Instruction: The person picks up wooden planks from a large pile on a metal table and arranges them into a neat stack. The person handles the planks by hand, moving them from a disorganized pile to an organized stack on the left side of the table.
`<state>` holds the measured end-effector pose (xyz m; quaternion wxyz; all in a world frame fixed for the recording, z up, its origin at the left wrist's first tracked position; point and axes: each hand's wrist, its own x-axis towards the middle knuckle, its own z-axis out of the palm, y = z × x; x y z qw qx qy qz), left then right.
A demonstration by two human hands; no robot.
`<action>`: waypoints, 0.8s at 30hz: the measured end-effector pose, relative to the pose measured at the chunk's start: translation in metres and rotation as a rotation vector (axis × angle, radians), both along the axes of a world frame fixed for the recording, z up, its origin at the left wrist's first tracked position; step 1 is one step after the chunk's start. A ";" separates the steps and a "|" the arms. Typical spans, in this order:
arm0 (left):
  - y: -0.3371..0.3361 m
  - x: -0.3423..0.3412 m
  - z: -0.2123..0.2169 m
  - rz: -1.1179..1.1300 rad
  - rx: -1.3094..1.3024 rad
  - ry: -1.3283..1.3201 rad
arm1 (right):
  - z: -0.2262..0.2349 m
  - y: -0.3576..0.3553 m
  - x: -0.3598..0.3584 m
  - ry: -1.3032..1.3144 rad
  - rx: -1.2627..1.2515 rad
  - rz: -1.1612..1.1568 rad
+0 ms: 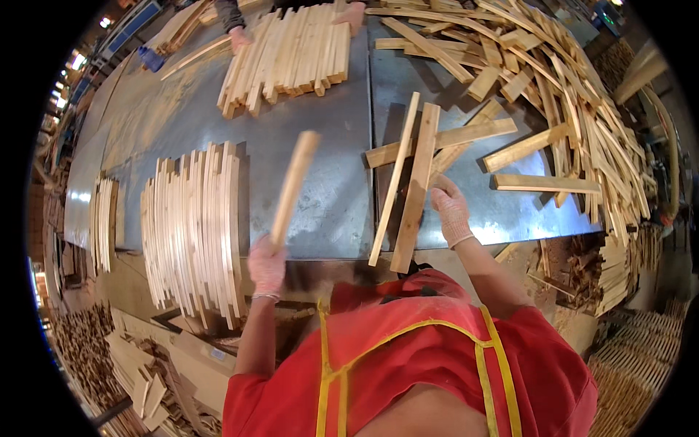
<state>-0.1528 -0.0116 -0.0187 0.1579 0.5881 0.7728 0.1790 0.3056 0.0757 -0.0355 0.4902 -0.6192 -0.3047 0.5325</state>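
My left hand [267, 266], in a pale work glove, is closed around the near end of a wooden slat [295, 182]. The slat is raised at a tilt over the metal table and slightly blurred. To its left lies a row of slats [193, 226] side by side, overhanging the near table edge. My right hand [449, 210], also gloved, has curled fingers beside the near end of a slanting slat [477, 124]; whether it grips anything is hidden. Just left of that hand, a wide slat [417, 193] and a thin slat [395, 182] lie across another slat [502, 131].
A big jumbled heap of slats [575, 109] covers the right side of the metal table [328, 204]. Across from me, another person's hands [239, 40] hold the sides of a slat bundle [291, 54]. A small stack [104, 222] and a blue bottle [151, 59] are at left.
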 end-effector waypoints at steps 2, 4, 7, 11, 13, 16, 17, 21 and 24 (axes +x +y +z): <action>-0.008 -0.047 -0.019 -0.025 0.164 0.360 | 0.000 -0.002 0.013 -0.119 -0.072 -0.025; -0.019 -0.084 -0.024 0.026 0.109 0.727 | -0.019 0.007 0.020 -0.384 -0.078 -0.008; 0.026 -0.049 -0.008 0.096 -0.098 0.692 | -0.025 0.027 0.016 -0.548 -0.080 -0.171; 0.065 0.075 0.006 0.038 -0.313 -0.319 | 0.024 0.051 -0.036 0.020 -0.026 -0.147; 0.087 0.122 -0.010 -0.045 -0.371 -0.564 | 0.039 0.069 -0.025 -0.114 0.055 0.358; 0.129 0.210 0.049 -0.130 -0.430 -0.330 | 0.087 0.146 0.013 -0.658 0.471 0.520; 0.138 0.234 0.062 -0.157 -0.427 -0.201 | 0.077 0.203 0.036 -0.920 0.575 0.425; 0.127 0.286 0.022 -0.398 -0.241 0.207 | 0.076 0.356 0.111 -1.607 0.468 0.104; 0.124 0.276 -0.004 -0.286 -0.108 0.196 | 0.056 0.389 0.131 -1.352 0.175 0.377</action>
